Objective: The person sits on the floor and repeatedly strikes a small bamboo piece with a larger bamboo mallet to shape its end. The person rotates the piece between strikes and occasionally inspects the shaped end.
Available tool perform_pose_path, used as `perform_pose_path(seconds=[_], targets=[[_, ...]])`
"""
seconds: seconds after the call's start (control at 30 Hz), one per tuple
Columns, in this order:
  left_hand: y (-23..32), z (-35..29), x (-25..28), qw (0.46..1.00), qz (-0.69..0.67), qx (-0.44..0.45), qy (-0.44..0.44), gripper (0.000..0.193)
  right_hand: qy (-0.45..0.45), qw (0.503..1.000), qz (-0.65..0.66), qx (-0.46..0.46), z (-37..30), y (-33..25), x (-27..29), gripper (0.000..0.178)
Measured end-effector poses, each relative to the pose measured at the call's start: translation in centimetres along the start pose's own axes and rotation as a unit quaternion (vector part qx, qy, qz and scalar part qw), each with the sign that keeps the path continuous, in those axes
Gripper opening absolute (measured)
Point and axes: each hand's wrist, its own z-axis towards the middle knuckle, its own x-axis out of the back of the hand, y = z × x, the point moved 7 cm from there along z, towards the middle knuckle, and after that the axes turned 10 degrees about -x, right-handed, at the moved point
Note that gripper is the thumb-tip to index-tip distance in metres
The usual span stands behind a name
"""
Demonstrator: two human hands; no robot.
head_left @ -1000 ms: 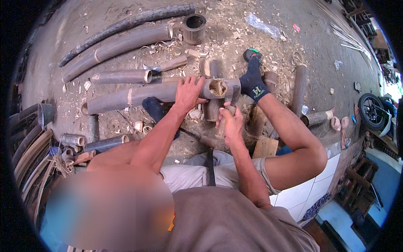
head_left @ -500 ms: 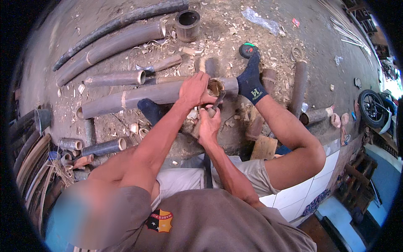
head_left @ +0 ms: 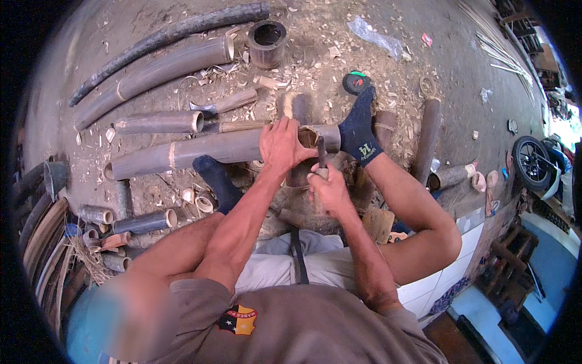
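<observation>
A long brown bamboo tube [head_left: 206, 147] lies crosswise before me, with a pale cut opening [head_left: 308, 137] in its wall. My left hand [head_left: 281, 144] grips the tube just left of that opening, fingers over the far side and thumb reaching toward the cut. In my right hand [head_left: 329, 189] is a knife [head_left: 321, 147], closed around its handle. Its narrow dark blade points away from me, at the right of the opening; whether its edge touches the bamboo is hard to tell. My socked feet are beside the tube, one near its middle, one at its right end.
Bamboo pieces [head_left: 159, 123] and wood shavings litter the floor around. A hatchet [head_left: 233, 102] lies beyond the tube. A round black tape measure [head_left: 356, 82] sits past my right foot. Upright stands a short wide bamboo section [head_left: 267, 45]. A wheel [head_left: 533, 159] is at far right.
My right hand has moved right, and the knife has swung from slanting to nearly straight away from me. My left hand stays on the tube, its thumb now stretched toward the blade.
</observation>
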Motion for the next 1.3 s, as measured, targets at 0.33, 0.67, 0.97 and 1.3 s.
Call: perform_pose_path(seconds=[0.33,0.67,0.97,1.3], targets=[[0.0,0.0,-0.1,0.999,-0.006,0.046,0.018,0.073,-0.101,0.953,-0.287,0.018,2.9,-5.3,4.5,0.024],[-2.4,0.3,-1.2,0.993,-0.070,-0.022,-0.091,0.071,-0.061,0.829,-0.544,0.117,4.3,-10.6,3.5,0.040],[-2.3,0.3,0.4,0.983,-0.094,-0.018,-0.155,0.084,0.112,0.980,0.162,0.037,1.5,3.0,-4.3,0.023],[-1.7,0.0,-0.4,0.999,-0.031,-0.018,-0.027,0.078,0.093,0.924,-0.331,0.169,0.7,-3.9,2.6,0.034]])
